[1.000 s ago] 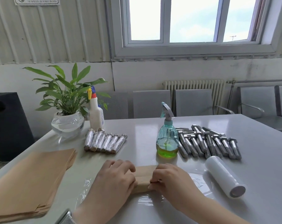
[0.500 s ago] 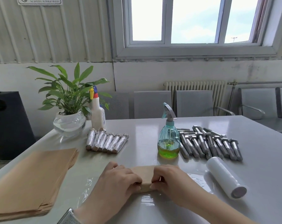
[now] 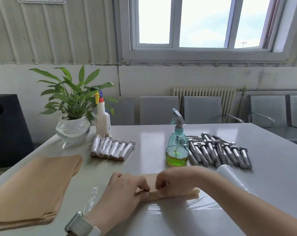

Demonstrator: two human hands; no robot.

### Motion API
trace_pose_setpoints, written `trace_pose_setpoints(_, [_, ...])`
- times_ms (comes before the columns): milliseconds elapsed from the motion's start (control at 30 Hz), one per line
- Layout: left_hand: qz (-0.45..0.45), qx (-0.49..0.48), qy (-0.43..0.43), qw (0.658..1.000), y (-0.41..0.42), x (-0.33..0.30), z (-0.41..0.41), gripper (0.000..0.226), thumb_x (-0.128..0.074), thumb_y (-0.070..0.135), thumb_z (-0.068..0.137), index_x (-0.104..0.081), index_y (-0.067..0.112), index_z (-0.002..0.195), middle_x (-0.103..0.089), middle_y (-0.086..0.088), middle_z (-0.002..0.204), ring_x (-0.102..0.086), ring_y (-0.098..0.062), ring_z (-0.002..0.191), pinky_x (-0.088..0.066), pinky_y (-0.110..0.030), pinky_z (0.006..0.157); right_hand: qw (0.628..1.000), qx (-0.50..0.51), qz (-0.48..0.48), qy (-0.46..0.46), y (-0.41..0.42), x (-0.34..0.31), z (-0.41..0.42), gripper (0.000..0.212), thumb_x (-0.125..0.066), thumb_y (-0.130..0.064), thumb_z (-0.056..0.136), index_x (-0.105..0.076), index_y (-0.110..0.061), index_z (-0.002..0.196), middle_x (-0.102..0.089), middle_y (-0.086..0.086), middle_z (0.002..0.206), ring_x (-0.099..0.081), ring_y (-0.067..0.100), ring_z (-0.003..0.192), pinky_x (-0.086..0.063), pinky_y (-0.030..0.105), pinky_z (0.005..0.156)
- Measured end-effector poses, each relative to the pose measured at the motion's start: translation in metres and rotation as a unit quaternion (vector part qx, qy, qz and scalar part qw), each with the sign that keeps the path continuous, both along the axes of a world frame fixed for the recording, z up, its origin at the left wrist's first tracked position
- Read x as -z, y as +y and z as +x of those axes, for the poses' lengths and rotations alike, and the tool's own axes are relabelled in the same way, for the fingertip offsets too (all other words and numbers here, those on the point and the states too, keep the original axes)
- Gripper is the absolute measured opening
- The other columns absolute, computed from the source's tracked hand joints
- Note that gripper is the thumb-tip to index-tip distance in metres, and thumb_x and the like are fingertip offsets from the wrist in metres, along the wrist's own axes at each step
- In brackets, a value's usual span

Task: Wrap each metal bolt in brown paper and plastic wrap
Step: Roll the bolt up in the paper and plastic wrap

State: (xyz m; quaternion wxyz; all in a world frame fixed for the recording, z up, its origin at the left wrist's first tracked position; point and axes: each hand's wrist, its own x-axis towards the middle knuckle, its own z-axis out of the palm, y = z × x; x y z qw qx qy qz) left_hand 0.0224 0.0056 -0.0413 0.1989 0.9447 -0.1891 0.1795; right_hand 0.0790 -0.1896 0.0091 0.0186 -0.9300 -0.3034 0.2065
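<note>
From the two hands (image 3: 144,188), bare grey tabletop (image 3: 149,143) runs toward 12 o'clock between the row of foil-like wrapped bolts (image 3: 112,149) at 11 and the teal spray bottle (image 3: 177,147) at 1. A stack of brown paper sheets (image 3: 31,188) blocks 9; a white plastic-wrap roll (image 3: 231,176) lies at 3.

Tan paper stack (image 3: 31,188), silver bolts (image 3: 219,152), seemingly yellow-green liquid in teal bottle (image 3: 177,150).

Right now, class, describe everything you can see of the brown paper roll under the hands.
The brown paper roll is a tan, matte paper bundle, lying flat and crosswise on a clear plastic film spread on the white table. The left hand pinches its left part; the right hand curls over its middle. Only its right end and a strip between the hands show. What is inside is hidden.
</note>
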Motion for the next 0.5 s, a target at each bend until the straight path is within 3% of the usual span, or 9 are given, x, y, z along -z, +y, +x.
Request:
trace_pose_setpoints(67, [-0.008,0.003,0.021,1.000,0.001,-0.002,-0.001,0.004,-0.060,0.050,0.087,-0.058,0.048,0.090,-0.058,0.029,0.092,-0.044,0.006,0.094,-0.024,-0.019,0.097,0.999,0.006,-0.027,0.026,0.005,-0.008,0.008,0.032,-0.053,-0.047,0.094,-0.066,-0.024,0.110,-0.067,0.000,0.105,-0.056,0.016,0.085,-0.044,0.027,0.068])
trace_pose_setpoints(133, [-0.019,0.007,0.040,0.999,0.002,-0.004,-0.002,0.008,-0.061,0.051,0.086,-0.054,0.052,0.082,-0.057,0.028,0.089,-0.046,0.006,0.094,-0.024,-0.019,0.097,0.998,0.051,0.032,0.019,0.010,-0.013,0.018,0.033,-0.051,-0.048,0.095,-0.068,-0.020,0.095,-0.066,-0.001,0.088,-0.058,0.017,0.076,-0.047,0.029,0.065])
trace_pose_setpoints(200, [-0.023,0.011,0.047,0.999,0.003,-0.004,-0.003,0.009,-0.062,0.050,0.086,-0.054,0.051,0.081,-0.058,0.026,0.087,-0.047,0.006,0.093,-0.024,-0.019,0.096,0.991,0.081,0.083,-0.062,0.014,-0.013,0.028,0.034,-0.050,-0.044,0.097,-0.067,-0.016,0.105,-0.068,0.002,0.098,-0.061,0.021,0.087,-0.048,0.032,0.073])
trace_pose_setpoints(267, [-0.028,0.012,0.044,0.999,0.002,-0.005,-0.003,0.006,-0.062,0.049,0.086,-0.057,0.049,0.083,-0.059,0.028,0.086,-0.047,0.009,0.091,-0.024,-0.019,0.098,0.988,0.073,0.051,-0.125,0.019,-0.006,0.033,0.036,-0.050,-0.044,0.097,-0.061,-0.014,0.114,-0.066,0.008,0.114,-0.059,0.027,0.102,-0.045,0.034,0.079])
trace_pose_setpoints(400, [-0.019,0.013,0.054,0.998,0.002,-0.005,-0.002,0.009,-0.062,0.050,0.086,-0.061,0.042,0.091,-0.063,0.027,0.084,-0.048,0.012,0.084,-0.024,-0.022,0.100,0.990,0.096,0.013,-0.101,0.026,0.007,0.036,0.045,-0.048,-0.055,0.094,-0.053,-0.018,0.117,-0.061,0.009,0.121,-0.053,0.027,0.098,-0.037,0.035,0.073])
trace_pose_setpoints(500, [-0.029,0.006,0.043,0.999,0.002,-0.005,-0.002,0.008,-0.062,0.049,0.086,-0.061,0.042,0.090,-0.063,0.027,0.090,-0.050,0.009,0.094,-0.022,-0.023,0.101,0.991,0.104,0.025,-0.084,0.028,-0.002,0.032,0.056,-0.048,-0.069,0.086,-0.058,-0.020,0.111,-0.062,0.003,0.113,-0.050,0.021,0.089,-0.037,0.035,0.069])
